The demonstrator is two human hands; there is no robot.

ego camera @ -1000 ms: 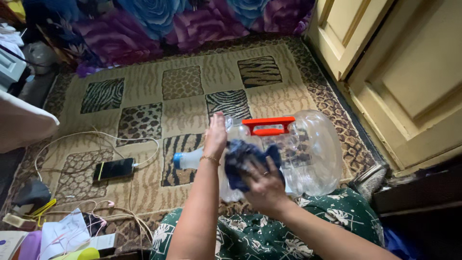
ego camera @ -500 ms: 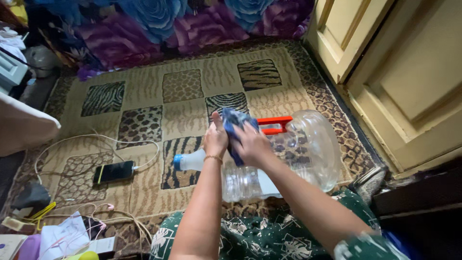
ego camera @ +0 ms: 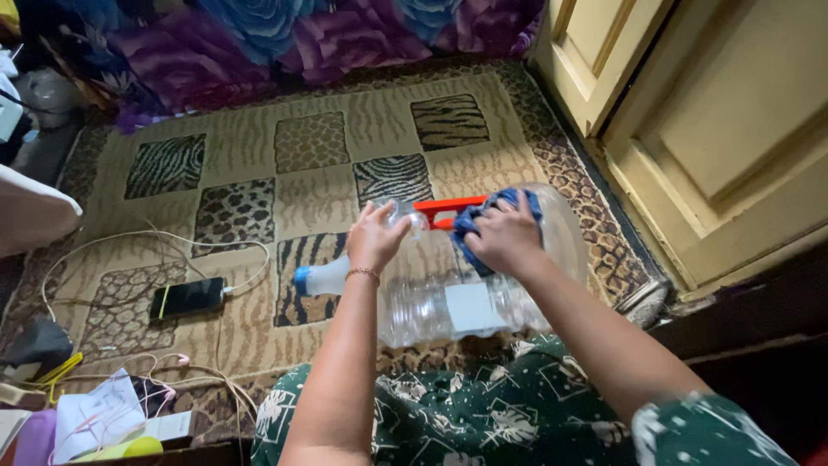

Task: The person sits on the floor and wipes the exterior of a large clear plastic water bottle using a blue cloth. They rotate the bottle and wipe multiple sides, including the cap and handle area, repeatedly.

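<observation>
Two hands were on the big clear water jug (ego camera: 448,298), which lay on its side across the person's lap, above the patterned rug (ego camera: 285,173). Her left hand (ego camera: 376,237) was spread flat on the jug's shoulder near the neck — fingers apart, steadying it. Her right hand (ego camera: 509,240) pressed a blue cloth (ego camera: 479,226) against the top, fingers closed over it, beside the orange handle (ego camera: 435,210). Off left, a phone (ego camera: 187,298) lay on its cable.
</observation>
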